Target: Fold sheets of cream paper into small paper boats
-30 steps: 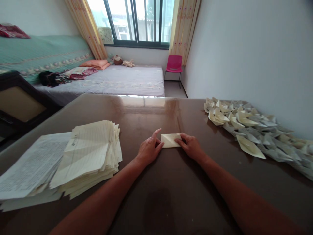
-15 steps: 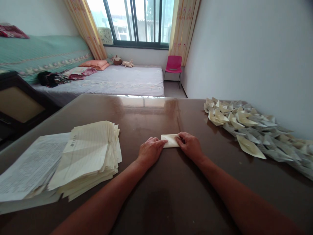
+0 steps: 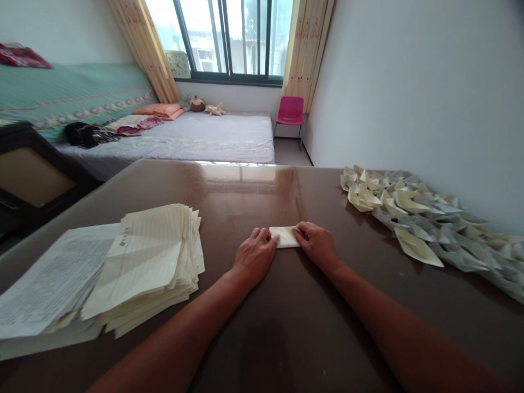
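Note:
A small folded rectangle of cream paper (image 3: 285, 237) lies on the brown table in front of me. My left hand (image 3: 256, 250) is closed on its left end, fingers curled and thumb pressed on the paper. At the right end, my right hand (image 3: 316, 242) pinches the paper's upper corner between thumb and fingers. Part of each end is hidden beneath the fingers.
On the left of the glossy table (image 3: 241, 202) lie a stack of lined cream sheets (image 3: 143, 256) and printed white sheets (image 3: 57, 278). Many folded paper boats (image 3: 429, 218) cover the right side along the wall. Beyond stand a bed (image 3: 221, 136) and a pink chair (image 3: 290, 111).
My left hand has shifted slightly right along the paper, and its fingers are more curled. My right hand stays at the right end. The view has tilted up a little.

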Demonstrator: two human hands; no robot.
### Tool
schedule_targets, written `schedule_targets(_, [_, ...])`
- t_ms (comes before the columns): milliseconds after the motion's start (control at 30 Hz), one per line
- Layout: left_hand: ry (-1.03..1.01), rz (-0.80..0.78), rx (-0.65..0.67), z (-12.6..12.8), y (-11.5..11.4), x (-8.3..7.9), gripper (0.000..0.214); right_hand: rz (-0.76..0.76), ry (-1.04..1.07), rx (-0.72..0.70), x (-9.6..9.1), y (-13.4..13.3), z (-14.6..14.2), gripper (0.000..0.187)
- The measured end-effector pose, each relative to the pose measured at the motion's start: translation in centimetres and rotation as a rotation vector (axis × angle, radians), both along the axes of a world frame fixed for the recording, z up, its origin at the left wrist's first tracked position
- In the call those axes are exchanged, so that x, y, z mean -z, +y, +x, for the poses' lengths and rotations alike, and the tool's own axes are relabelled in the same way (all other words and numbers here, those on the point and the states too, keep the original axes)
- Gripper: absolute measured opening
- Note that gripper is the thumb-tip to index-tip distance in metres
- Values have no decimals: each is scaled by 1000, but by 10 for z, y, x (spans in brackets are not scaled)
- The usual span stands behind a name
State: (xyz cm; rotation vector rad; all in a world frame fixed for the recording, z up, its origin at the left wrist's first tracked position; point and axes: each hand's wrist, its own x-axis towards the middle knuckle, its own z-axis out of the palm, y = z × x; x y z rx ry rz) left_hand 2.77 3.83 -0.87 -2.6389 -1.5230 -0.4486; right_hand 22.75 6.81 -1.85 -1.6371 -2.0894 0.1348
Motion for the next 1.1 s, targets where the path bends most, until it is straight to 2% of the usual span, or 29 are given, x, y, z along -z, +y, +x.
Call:
schedule_targets(133, [-66, 28, 172, 2, -2, 5, 32, 10, -19, 10, 0, 0, -1, 28])
schedule_targets(200, [-85, -1, 198, 3, -2, 6, 33, 15, -27, 9, 1, 0, -1, 28])
schedule_targets(533, [7, -36, 151, 2, -5, -1, 32, 19, -19, 13, 4, 0, -2, 29])
schedule_targets(700, [63, -54, 133, 2, -7, -1, 33, -1, 174, 19, 8, 6, 2, 25])
schedule_targets(767, [77, -52, 128, 3, -7, -1, 33, 70, 233, 0, 6, 6, 3, 30])
schedule_targets(867, [78, -44, 116, 3, -8, 0, 33, 249, 174, -116, -5, -4, -2, 33])
schedule_targets(900, [74, -43, 113, 3, -8, 0, 33, 259, 146, -192, -8, -10, -5, 35])
schedule_targets(967, [72, -57, 113, 2, -8, 0, 31, 143, 25, -454, -13, -23, -12, 41])
schedule_targets(1000, [78, -70, 117, 2, -8, 0, 29, 95, -36, -524, -14, -29, -15, 46])
schedule_targets(1033, [87, -83, 120, 2, -8, 0, 28, 47, -94, -569, -13, -33, -16, 55])
schedule_targets(1100, [103, -87, 120, 2, -8, 0, 28, -36, -182, -567, -9, -37, -16, 72])
